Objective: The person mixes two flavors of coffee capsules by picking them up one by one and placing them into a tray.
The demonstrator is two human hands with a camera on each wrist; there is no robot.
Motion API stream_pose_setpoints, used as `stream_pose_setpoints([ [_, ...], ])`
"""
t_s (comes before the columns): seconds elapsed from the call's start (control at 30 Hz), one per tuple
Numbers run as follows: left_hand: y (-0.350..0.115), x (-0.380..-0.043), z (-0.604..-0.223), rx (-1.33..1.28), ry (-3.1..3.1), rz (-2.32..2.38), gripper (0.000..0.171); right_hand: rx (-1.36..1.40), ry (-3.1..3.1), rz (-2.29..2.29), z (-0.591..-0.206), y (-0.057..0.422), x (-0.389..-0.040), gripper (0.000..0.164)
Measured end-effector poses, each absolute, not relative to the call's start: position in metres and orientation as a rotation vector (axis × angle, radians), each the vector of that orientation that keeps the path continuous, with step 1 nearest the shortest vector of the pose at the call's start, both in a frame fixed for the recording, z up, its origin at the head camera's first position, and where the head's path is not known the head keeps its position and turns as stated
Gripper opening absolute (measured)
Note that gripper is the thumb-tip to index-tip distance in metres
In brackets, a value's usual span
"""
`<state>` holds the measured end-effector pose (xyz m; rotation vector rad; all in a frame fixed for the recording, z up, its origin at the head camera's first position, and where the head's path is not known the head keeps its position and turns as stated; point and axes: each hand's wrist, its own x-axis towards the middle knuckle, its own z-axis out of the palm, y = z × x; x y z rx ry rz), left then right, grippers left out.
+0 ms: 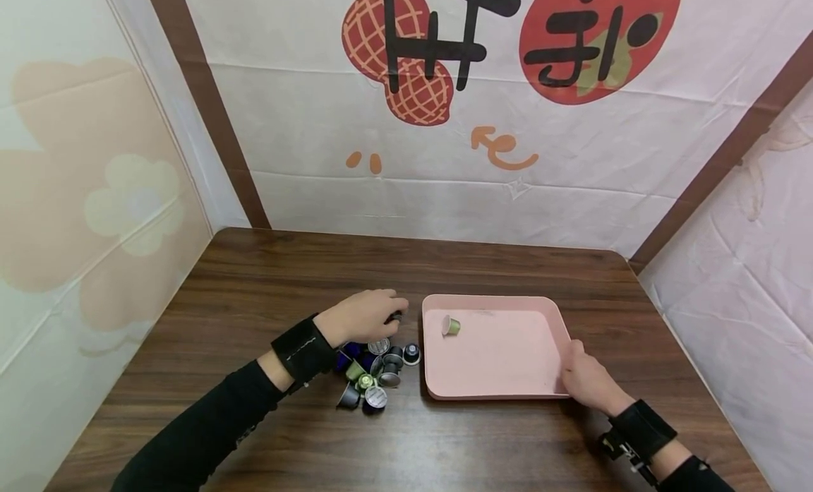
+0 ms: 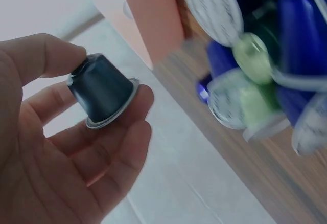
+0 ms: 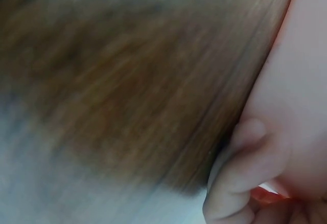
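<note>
My left hand [image 1: 363, 317] pinches a dark coffee capsule [image 2: 103, 90] between thumb and fingers, over the far side of a pile of coffee capsules [image 1: 375, 365] left of the tray. The pile mixes dark, blue and light green capsules, several with silver lids showing. My right hand [image 1: 587, 378] grips the right rim of the pink tray [image 1: 502, 358], its fingers curled round the edge in the right wrist view. Inside the tray, near its upper left, a light green capsule [image 1: 451, 326] lies on its side.
Pile and tray rest on a brown wooden table [image 1: 305, 266]. Behind it hangs a white printed cloth [image 1: 305, 125], and further pale cloths line the left and right sides. One dark capsule [image 1: 411, 354] sits close to the tray's left edge.
</note>
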<state>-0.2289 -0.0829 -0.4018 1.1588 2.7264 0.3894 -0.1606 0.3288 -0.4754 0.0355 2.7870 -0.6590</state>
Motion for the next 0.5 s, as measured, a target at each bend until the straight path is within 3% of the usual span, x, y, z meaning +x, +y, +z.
stream_pose_setpoints([
  [0.5, -0.028, -0.210, -0.407, 1.429, 2.621, 0.180, 0.019, -0.012, 2.789, -0.652, -0.475, 0.328, -0.162, 0.032],
])
